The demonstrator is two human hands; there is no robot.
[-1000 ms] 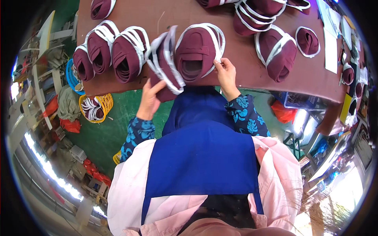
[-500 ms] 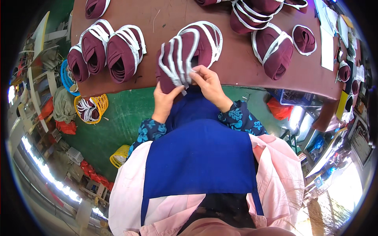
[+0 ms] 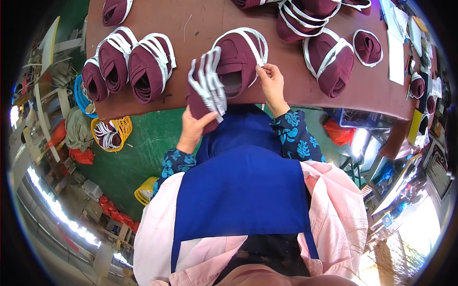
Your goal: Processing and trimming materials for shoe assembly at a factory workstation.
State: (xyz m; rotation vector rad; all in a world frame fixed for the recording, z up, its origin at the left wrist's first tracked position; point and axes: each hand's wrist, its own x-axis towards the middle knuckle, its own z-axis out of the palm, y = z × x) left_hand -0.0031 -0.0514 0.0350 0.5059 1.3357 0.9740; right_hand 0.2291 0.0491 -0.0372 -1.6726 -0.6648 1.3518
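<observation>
My left hand (image 3: 195, 127) is closed round a stack of maroon fabric shoe uppers (image 3: 196, 97) with white zigzag edging, held tilted at the table's near edge. Several white rims fan out along the stack. Just right of it, a second group of maroon shoe uppers (image 3: 238, 50) lies on the table, partly overlapped by the held stack. My right hand (image 3: 272, 86) pinches the white edging at the near right corner of that group, thumb and forefinger together.
The brown table (image 3: 191, 47) bears nested uppers (image 3: 150, 66) on the left and larger piles (image 3: 329, 62) on the right. Papers (image 3: 396, 52) lie at the right edge. On the green floor stand a yellow basket (image 3: 125, 126) holding uppers, a blue basket (image 3: 80, 93) and a red bag (image 3: 339, 132).
My right hand has left the held stack and moved right to the edging of the uppers on the table. My left hand has shifted slightly left and down with its stack.
</observation>
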